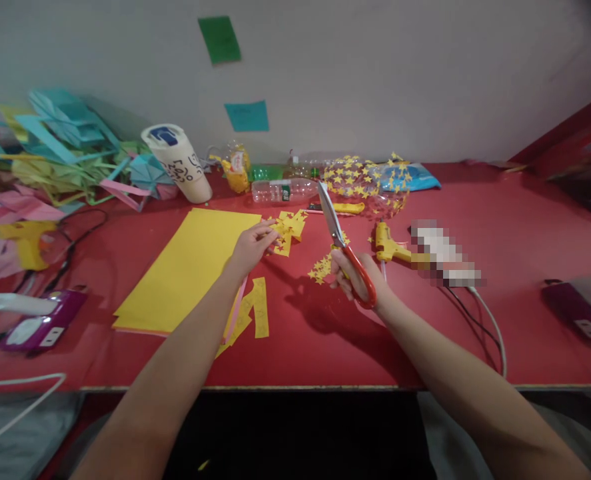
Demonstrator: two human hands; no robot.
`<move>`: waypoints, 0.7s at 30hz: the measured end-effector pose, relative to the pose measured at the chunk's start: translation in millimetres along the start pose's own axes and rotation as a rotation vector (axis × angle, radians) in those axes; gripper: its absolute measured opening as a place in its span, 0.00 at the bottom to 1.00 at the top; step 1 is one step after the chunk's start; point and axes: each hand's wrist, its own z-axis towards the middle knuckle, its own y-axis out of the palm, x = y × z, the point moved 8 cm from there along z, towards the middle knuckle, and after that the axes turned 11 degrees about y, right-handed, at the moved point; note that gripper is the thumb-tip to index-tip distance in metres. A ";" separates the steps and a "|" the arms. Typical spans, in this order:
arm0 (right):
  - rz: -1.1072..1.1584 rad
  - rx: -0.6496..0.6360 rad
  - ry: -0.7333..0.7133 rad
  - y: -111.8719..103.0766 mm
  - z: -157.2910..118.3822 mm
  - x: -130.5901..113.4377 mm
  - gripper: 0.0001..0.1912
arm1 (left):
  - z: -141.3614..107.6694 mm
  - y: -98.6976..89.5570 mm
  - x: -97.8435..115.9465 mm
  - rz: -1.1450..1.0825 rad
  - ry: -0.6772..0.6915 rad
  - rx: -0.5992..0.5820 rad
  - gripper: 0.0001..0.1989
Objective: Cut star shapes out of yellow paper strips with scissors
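gripping scissors (345, 248), the right hand (375, 273) is partly hidden behind them.

No wording can be read for certain. Bold dark characters run around the pale tumbler (179, 165), too distorted to make out. The clear bottle (302, 191) lying down wears a green label (286, 193) with tiny white marks, and the small orange container (237, 179) bears a red-and-white label (238, 161); both are too blurred to decipher.
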 end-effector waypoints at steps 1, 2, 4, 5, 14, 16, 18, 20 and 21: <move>0.009 0.006 -0.005 -1.1 0.6 -0.3 0.23 | 1.4 -4.1 3.0 0.074 0.023 0.018 0.14; 0.016 0.013 -0.008 -2.4 1.2 -0.4 0.23 | 2.6 -7.4 7.3 0.160 0.052 0.034 0.13; 0.029 0.028 -0.015 -4.7 2.4 -0.7 0.23 | 3.9 -0.2 19.1 0.348 0.140 -0.060 0.13; 0.035 0.033 -0.022 -5.6 2.9 -1.1 0.23 | 2.7 12.0 24.0 0.420 0.184 -0.183 0.14; 0.069 0.053 -0.036 -10.1 5.1 -3.0 0.23 | -28.7 107.0 36.5 0.938 0.403 -0.910 0.16; 0.059 0.056 -0.032 -10.2 4.3 -4.1 0.24 | -26.0 109.9 34.9 0.981 0.397 -0.924 0.15; 0.047 0.062 -0.028 -10.3 3.1 -5.4 0.24 | -21.2 106.6 32.4 0.997 0.367 -0.905 0.15; 0.036 0.071 -0.023 -10.6 1.7 -5.9 0.24 | -15.2 96.5 31.1 0.969 0.317 -0.844 0.15; 0.030 0.073 -0.021 -10.6 1.2 -5.8 0.24 | -11.7 87.9 31.8 0.938 0.288 -0.786 0.14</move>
